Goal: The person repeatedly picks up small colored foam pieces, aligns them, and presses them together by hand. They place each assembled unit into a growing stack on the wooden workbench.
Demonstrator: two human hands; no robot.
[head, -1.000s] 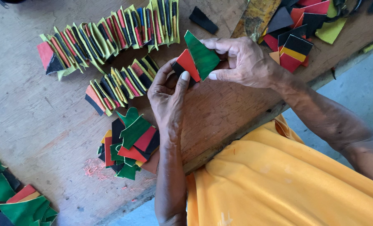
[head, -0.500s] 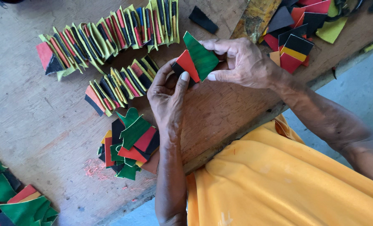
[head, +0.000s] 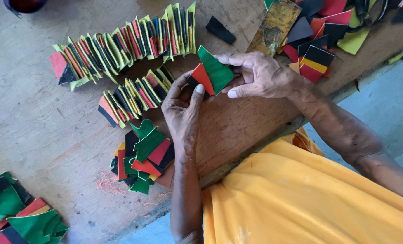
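Starting at the left of the wooden worktable (head: 38,135), a loose heap of green, red and black pieces (head: 16,212) is lying at the near corner, and two fanned rows of folded pieces with yellow-green edges are standing on edge further in: a long row (head: 120,47) and a shorter row (head: 136,95) just below it. A small stack of cut pieces (head: 142,156) is resting beside the left forearm. The left hand (head: 181,110) is pinching the lower edge of a folded piece (head: 210,74) between thumb and fingers, and the right hand (head: 258,74) is closing on its opposite side, so both hands are gripping the same item above the table, between the shorter row and a worn yellowish block (head: 276,22). Further right, a scatter of flat pieces (head: 319,49) is lying near the table edge. Risk assessment: the fold is probably relying on finger pressure alone, so a slackening pinch could be letting the layers spring apart or slide out of alignment; a dropped piece could also be knocking the nearby row over. The held item is showing a green upper panel, a red panel and a black corner, looking thin, stiff and sharply creased.
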